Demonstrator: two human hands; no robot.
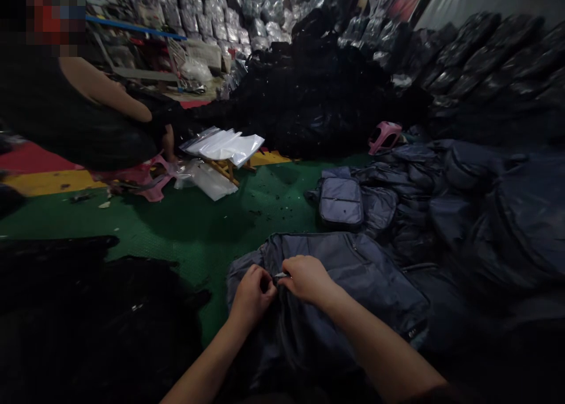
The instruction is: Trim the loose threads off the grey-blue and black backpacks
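On the head camera's feed I have both of the wearer's bare hands low in the middle of the view, working over a grey-blue bag (pixel 331 262) that lies just in front of the body. The left hand (pixel 253 292) has its thumb and fingers curled together in a pinch at the bag's dark seam; what sits between the tips is too small for me to make out. The right hand (pixel 308 278) is closed around a small metal tool (pixel 281 275), its pale tip pointing at the left fingertips. Beside the bag, to the right, I see a heap of similar bags (pixel 415 186), and on the left a mound of black fabric (pixel 88 315) lies on the green floor (pixel 256 204). Farther off, another person (pixel 79 109) sits on a pink stool (pixel 154 186) near white plastic bags (pixel 223 145). A second pink stool (pixel 385 136) stands at the far edge of the heap, before a big dark pile (pixel 318 92), with plastic-wrapped bundles (pixel 212 24) stacked behind.
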